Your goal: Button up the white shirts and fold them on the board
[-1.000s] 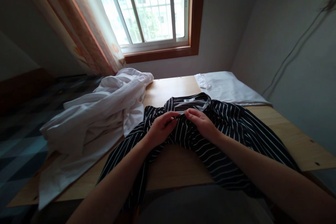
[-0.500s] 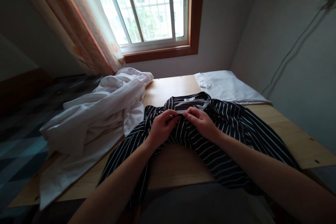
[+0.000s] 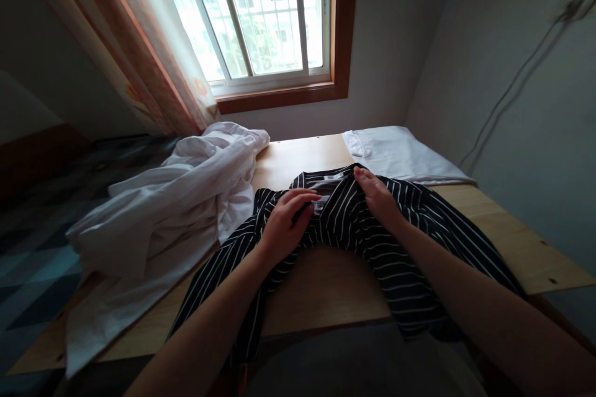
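Note:
A black shirt with thin white stripes point(image 3: 410, 242) lies spread on the wooden table point(image 3: 321, 288), its collar toward the window. My left hand point(image 3: 284, 223) rests on the shirt's front just below the collar, fingers curled and pinching a fold of the fabric. My right hand point(image 3: 379, 195) lies further up by the collar, fingers closed on the cloth at its right side. Both forearms reach in from the near edge.
A crumpled heap of white garments point(image 3: 162, 211) covers the table's left part and hangs over the edge. A folded white cloth point(image 3: 400, 158) lies at the back right against the wall. A window with a curtain point(image 3: 139, 49) is behind; a cable runs down the right wall.
My hands, pinched together at the shirt's middle before, have parted. The right hand slid up to the collar and the left stayed on the front. The view shifted slightly.

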The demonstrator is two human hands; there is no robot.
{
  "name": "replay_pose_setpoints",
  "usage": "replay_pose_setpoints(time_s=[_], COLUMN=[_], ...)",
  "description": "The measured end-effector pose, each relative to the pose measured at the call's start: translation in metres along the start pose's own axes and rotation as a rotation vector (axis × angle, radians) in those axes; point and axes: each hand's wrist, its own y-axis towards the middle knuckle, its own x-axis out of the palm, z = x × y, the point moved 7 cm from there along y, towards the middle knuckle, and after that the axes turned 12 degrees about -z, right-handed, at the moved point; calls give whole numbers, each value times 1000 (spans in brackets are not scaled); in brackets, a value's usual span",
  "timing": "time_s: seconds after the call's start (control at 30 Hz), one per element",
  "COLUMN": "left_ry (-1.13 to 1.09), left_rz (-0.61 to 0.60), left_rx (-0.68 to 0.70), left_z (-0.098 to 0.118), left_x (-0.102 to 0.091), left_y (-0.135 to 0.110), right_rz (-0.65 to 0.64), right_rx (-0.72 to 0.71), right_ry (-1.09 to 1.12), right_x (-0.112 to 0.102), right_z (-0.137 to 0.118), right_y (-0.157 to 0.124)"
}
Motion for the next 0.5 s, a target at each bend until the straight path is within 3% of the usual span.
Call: replay_pose_setpoints(time_s=[0.17, 0.5], left_ry=[-184, -164], left_rz=[-182, -133], left_rx=[-31, 60], left_z=[6, 13], left_x=[20, 16], left_y=[-2, -2], right_rz=[19, 44], right_rx=[-11, 8], right_ry=[-96, -243], right_x=[-7, -25], right_z=[0, -11], right_y=[1, 1])
